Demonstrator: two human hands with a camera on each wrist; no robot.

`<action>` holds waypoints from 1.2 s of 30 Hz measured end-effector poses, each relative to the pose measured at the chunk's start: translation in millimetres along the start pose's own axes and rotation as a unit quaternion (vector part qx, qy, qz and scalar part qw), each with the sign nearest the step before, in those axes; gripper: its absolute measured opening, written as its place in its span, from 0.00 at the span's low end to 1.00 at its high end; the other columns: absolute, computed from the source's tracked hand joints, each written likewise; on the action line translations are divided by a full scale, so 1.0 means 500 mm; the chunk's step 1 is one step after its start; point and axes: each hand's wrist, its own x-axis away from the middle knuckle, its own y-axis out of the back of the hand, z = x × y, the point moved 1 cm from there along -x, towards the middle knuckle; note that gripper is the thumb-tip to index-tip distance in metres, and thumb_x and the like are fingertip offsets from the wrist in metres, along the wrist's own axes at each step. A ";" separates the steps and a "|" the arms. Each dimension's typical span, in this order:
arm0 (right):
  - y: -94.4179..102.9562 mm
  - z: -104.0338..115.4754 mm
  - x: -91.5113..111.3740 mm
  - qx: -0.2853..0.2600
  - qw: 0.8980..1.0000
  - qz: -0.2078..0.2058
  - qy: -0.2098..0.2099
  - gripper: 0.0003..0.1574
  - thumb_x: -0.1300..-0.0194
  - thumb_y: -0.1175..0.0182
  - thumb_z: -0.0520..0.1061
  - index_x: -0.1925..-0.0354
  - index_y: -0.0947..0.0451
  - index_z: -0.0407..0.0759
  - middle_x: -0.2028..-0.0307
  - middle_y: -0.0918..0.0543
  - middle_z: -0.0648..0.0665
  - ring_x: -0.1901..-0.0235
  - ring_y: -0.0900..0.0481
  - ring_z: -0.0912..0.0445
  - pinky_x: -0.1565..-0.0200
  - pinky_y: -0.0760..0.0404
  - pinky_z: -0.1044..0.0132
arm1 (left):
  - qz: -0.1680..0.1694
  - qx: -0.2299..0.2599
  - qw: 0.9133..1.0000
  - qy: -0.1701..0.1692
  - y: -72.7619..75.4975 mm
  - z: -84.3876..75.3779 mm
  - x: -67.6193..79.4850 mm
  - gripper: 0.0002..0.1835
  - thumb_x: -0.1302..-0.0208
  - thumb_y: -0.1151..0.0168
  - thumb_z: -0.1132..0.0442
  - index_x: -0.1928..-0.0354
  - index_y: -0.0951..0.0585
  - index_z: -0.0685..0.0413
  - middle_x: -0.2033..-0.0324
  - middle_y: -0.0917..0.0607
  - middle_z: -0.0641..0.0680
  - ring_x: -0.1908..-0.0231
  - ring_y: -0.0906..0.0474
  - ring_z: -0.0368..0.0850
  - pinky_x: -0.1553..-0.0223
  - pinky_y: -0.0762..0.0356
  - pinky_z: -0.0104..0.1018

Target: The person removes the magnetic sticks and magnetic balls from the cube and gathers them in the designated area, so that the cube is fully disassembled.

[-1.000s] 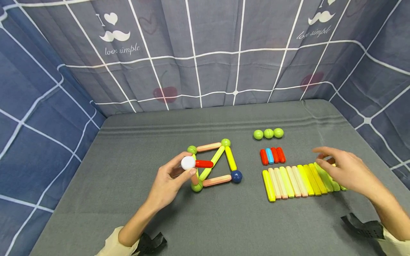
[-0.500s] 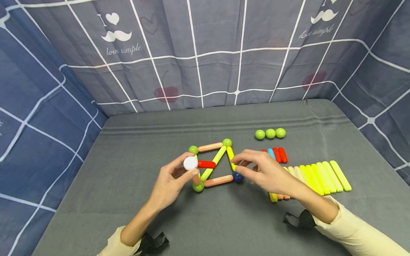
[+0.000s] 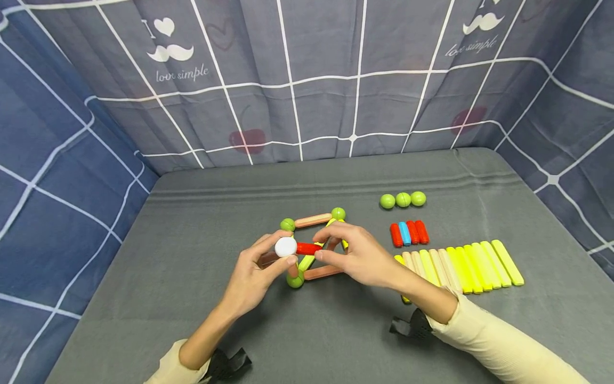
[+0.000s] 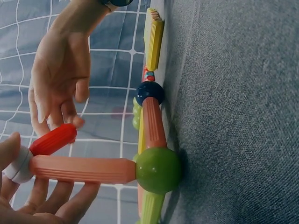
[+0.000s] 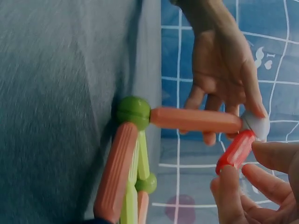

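Your left hand (image 3: 256,272) pinches the white ball (image 3: 285,246) above the frame's near-left corner, atop an upright pink stick (image 4: 81,169). Your right hand (image 3: 357,256) closes thumb and fingers around the free end of the short red stick (image 3: 308,248) jutting from that ball. Open grey mat (image 3: 201,224) lies left; the stick row (image 3: 460,262) crowds the right.

Place: a makeshift recording booth, not a lived-in room
Walls: a blue checked bedsheet (image 3: 307,80) printed with moustaches, hung on three sides
Surface: a table (image 3: 192,224) under grey cloth
Contents: toy building sticks (image 3: 460,261) in rows
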 end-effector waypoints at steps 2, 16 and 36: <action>-0.005 0.000 -0.004 0.004 1.000 0.006 0.004 0.08 0.34 0.34 0.45 0.55 0.17 0.49 0.60 0.19 0.53 0.60 0.20 0.58 0.69 0.22 0.62 | -0.001 0.001 1.000 -0.002 0.001 0.001 0.000 0.21 0.36 0.33 0.69 0.41 0.21 0.53 0.56 0.21 0.56 0.56 0.16 0.50 0.54 0.22 0.38; -0.028 0.005 -0.013 -0.002 0.999 0.013 0.046 0.11 0.35 0.35 0.36 0.55 0.18 0.47 0.61 0.17 0.54 0.63 0.17 0.59 0.69 0.19 0.63 | -0.001 0.005 1.000 0.009 0.004 -0.002 0.004 0.21 0.38 0.32 0.69 0.43 0.20 0.52 0.55 0.21 0.55 0.57 0.16 0.50 0.57 0.21 0.38; -0.025 0.010 0.000 0.060 0.997 -0.004 0.038 0.17 0.35 0.36 0.36 0.49 0.18 0.49 0.62 0.17 0.55 0.64 0.20 0.62 0.68 0.21 0.65 | -0.004 0.006 1.000 -0.003 0.000 -0.002 0.005 0.21 0.39 0.31 0.69 0.43 0.19 0.54 0.58 0.20 0.55 0.58 0.16 0.50 0.54 0.20 0.41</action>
